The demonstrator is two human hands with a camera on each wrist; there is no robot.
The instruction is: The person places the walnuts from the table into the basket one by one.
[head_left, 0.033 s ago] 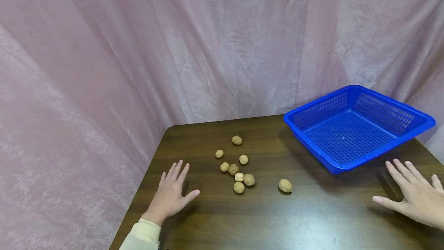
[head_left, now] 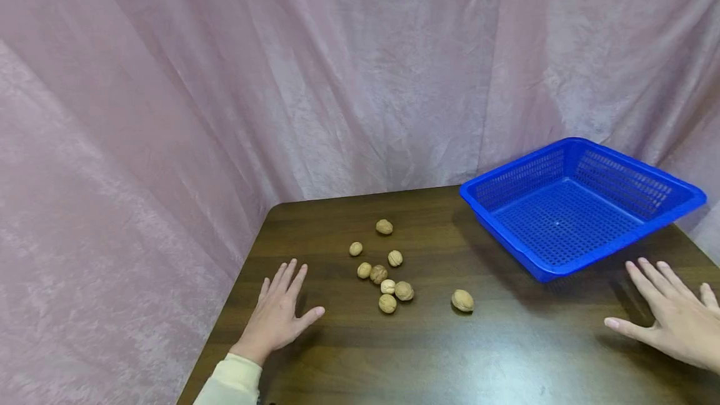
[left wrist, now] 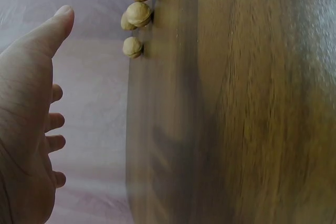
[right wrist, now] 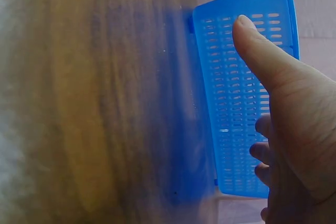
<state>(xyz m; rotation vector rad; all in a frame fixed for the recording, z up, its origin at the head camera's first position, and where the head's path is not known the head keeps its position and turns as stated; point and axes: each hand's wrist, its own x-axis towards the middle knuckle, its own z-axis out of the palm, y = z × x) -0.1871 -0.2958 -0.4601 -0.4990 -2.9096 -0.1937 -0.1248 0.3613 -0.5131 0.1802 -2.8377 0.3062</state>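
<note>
Walnuts (head_left: 379, 275): nine total, tan, shells whole as far as visible, all on the bench (head_left: 349, 364), approx. mid-bench, between the two hands.
Cluster: five close tog. nearest the middle, some apparently touching; exact contacts can't tell.
Back strays: one walnut furthest back, two more betw. it & cluster, each apart.
Lone walnut (head_left: 463, 300): off to the R of cluster, well apart, betw. cluster & basket.
Left grip (head_left: 275, 317): spread, fingers straight, thumb out twd. the walnuts; holds nothing, palm down, L of cluster; shadow on wood beneath.
Right grip (head_left: 677, 324): spread too, thumb out to the L, holds nothing; fingertips near basket's front R side, apart from it.
Basket (head_left: 537, 261): blue plastic, rect., slotted walls & perforated floor, open side up, on R part of bench, twd. the back.
Bench top: dk. brown wood grain, bright glare at front, rounded far L corner.
Sleeve (head_left: 233, 380): pale cream cuff at L wrist.
Curtain (head_left: 394, 80): pinkish, shiny, hangs in folds behind bench & down the L side.
</note>
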